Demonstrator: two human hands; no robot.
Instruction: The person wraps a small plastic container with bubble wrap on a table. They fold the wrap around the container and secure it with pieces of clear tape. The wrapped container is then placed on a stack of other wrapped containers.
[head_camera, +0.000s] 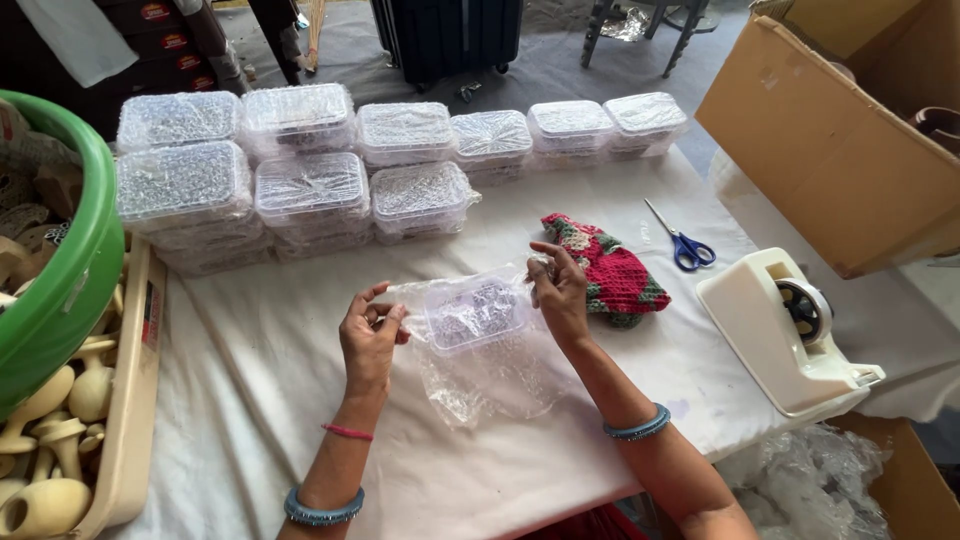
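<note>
At frame centre, left hand and right hand each pinch bubble wrap, stretching it taut around the clear box.

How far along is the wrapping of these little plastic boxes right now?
Done: wrapped boxes are stacked along the table's far edge. In hand: left hand and right hand hold bubble wrap around one clear box. No unwrapped boxes are visible.
</note>
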